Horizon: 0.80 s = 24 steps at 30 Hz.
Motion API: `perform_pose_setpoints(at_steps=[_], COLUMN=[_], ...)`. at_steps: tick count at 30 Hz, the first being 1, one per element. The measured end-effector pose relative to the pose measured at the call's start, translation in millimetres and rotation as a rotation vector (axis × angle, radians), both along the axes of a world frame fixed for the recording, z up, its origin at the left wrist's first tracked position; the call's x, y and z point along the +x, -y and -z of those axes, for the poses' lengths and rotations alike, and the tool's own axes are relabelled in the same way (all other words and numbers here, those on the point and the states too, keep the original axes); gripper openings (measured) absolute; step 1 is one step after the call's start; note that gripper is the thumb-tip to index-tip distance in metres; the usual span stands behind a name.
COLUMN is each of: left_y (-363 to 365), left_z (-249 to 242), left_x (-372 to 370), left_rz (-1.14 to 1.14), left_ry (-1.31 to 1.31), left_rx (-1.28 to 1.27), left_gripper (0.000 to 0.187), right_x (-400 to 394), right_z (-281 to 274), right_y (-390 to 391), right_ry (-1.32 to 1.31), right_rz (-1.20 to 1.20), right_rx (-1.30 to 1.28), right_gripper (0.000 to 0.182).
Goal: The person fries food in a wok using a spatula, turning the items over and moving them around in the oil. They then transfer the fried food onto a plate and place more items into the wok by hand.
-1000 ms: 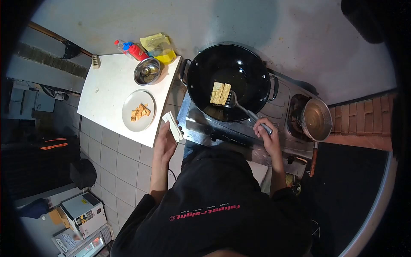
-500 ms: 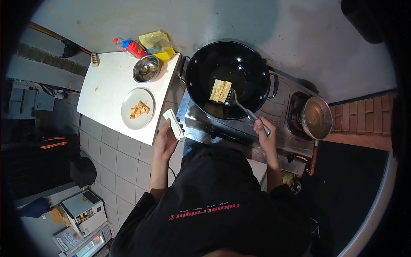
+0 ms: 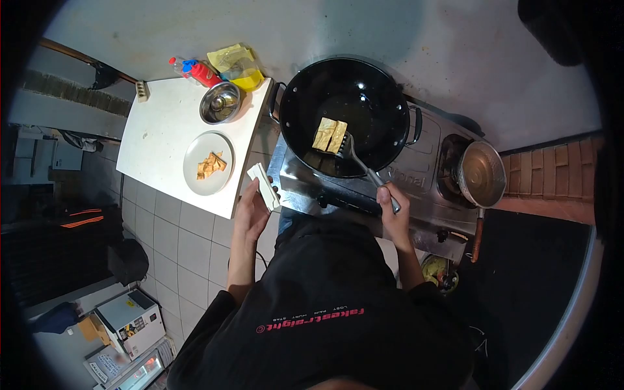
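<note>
Our right hand (image 3: 389,200) has its fingers closed around the handle of a metal spatula (image 3: 361,164), and the blade of the spatula touches the near edge of the tofu pieces (image 3: 329,134) in the black wok (image 3: 341,110). Our left hand (image 3: 252,209) grips a white flat block (image 3: 263,187), probably more tofu, and holds it in the air just beside the corner of the white table (image 3: 162,130), between the table and the stove (image 3: 416,188).

To do this step well, we think the blade should go flat under the pieces, low against the bottom of the wok, so that they do not break. We should keep the wrist loose and push slowly, because there seems to be oil in the wok and it can splash. The block in our left hand should be kept away from the hot rim.

Now we count. In the wok there are two tofu pieces, side by side and touching. There is one spatula and one wok. On the second burner stands one small saucepan (image 3: 482,174). On the table we see one plate (image 3: 208,162) with a few fried pieces, too small to count, one steel bowl (image 3: 220,103), one red bottle (image 3: 203,73) and one yellow bag (image 3: 237,64).
</note>
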<state>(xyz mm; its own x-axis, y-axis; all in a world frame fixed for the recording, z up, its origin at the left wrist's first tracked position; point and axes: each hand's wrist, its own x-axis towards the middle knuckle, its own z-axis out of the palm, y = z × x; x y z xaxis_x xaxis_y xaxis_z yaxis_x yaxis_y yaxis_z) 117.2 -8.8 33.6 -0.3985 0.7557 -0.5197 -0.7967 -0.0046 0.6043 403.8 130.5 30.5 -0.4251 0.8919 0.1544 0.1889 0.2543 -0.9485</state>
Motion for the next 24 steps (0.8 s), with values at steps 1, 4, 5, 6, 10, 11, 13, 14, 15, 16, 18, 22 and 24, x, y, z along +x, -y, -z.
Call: perform_pose_setpoints(at_steps=[1,4,5,6,10,11,13,14,15,16,18,22,24], left_y=[1.3,2.2,2.0,1.7,-0.2,-0.9,-0.8,-0.6,-0.5,-0.6,-0.5,-0.1,-0.3], left_z=[2.8,3.6,3.5,4.1,2.1,0.8,2.7,3.2,3.0,2.5,2.5,3.1,3.0], left_x=[-1.2,-2.3,-2.4,-2.5,-1.4,-0.8,-2.2,-3.0,-3.3,-3.7,-4.5,-4.1,-4.0], left_rz=[0.007,0.009,0.004,0.003,-0.003,-0.006,-0.004,-0.004,-0.004,-0.007,-0.009,-0.016,-0.022], left_ry=[0.001,0.005,0.008,0.009,0.007,-0.006,0.006,0.018,0.016,0.019,0.022,0.021,0.022], left_rx=[0.017,0.022,0.011,0.01,0.018,0.008,0.02,0.03,0.03,0.027,0.023,-0.002,-0.01], left_gripper=[0.027,0.028,0.027,0.027,0.027,0.028,0.027,0.026,0.026,0.026,0.026,0.026,0.026], right_x=[-1.4,-1.9,-1.9,-1.8,-2.2,-2.7,-3.8,-3.7,-3.0,-2.5,-1.2,-1.5,-2.0], right_z=[-1.1,-4.8,-4.7,-4.5,-3.9,-3.4,-2.0,-1.0,0.5,1.2,1.4,3.0,5.3], right_y=[1.3,1.7,2.4,3.0,3.3,3.5,4.1,4.4,4.8,5.3,7.6,12.1,14.9], right_ry=[-0.019,0.029,0.03,0.035,0.052,0.052,0.045,0.044,0.048,0.054,0.059,0.058,0.054], right_rz=[0.011,-0.02,-0.019,-0.023,-0.028,-0.028,-0.02,-0.019,-0.022,-0.025,-0.025,-0.011,-0.003], right_rx=[0.008,0.122,0.12,0.126,0.169,0.17,0.184,0.184,0.185,0.186,0.181,0.191,0.179], right_gripper=[0.025,0.023,0.023,0.021,0.017,0.017,0.016,0.016,0.015,0.015,0.014,0.013,0.013])
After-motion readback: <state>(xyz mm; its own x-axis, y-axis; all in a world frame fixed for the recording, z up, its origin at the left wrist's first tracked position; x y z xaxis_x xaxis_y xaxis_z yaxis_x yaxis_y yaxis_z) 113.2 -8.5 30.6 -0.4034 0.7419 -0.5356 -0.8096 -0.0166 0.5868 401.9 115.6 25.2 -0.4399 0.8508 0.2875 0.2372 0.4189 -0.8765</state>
